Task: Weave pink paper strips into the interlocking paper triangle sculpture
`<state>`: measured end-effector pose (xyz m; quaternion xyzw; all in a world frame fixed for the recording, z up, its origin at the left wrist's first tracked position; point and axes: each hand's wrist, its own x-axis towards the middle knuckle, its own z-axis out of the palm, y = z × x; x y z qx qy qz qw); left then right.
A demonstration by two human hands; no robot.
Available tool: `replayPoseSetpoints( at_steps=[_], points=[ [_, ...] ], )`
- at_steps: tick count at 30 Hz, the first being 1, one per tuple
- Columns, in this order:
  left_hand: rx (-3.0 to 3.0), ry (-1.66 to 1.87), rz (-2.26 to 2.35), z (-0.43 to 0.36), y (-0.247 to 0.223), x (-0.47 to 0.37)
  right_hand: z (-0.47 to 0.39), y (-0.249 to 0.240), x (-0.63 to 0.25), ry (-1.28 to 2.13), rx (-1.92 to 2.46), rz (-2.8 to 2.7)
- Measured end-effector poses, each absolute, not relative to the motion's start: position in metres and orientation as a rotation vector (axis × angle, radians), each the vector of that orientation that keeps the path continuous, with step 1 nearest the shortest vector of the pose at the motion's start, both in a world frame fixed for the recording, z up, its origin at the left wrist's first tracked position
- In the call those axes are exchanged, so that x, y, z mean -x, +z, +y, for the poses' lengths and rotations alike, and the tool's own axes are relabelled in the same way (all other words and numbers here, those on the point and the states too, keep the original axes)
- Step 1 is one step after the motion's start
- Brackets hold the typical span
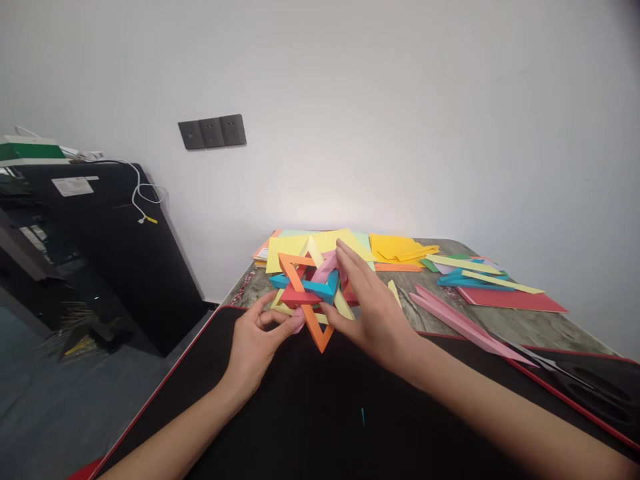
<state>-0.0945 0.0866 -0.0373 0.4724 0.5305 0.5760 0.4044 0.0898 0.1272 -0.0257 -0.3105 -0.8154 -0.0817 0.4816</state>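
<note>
Head view: the left hand (255, 337) and the right hand (375, 313) held a multicoloured paper star model (315, 288) between them, above the far edge of a black mat (310, 420). The left thumb and index finger pinched a pink part low on the model's left side. The right fingers lay nearly straight and close together along its right side, with the thumb set apart beneath them against the lower right, so that the model sat between. Orange, blue, red, pink and pale yellow bars crossed one another in it, and an orange point hung downward.

Behind, a pale yellow sheet (283, 255) and a folded golden-yellow paper (395, 248) lay on the wood-patterned table (415, 323). To the right were folded blue paper (465, 280), a red sheet (515, 300) and a long pink strip (460, 321), its near end beside the black-handled scissors (595, 385). A small blue scrap (363, 417) rested on the mat, well apart from both hands.
</note>
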Motion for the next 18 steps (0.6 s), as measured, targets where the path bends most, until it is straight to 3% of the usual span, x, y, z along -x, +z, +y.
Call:
replayPoseSetpoints(
  at_steps=[18],
  points=[
    [-1.268, 1.423, 1.383, 0.0887, -0.039, 0.0967, 0.1339, -0.0247, -0.0955, -0.214, 0.719, -1.951]
  ],
)
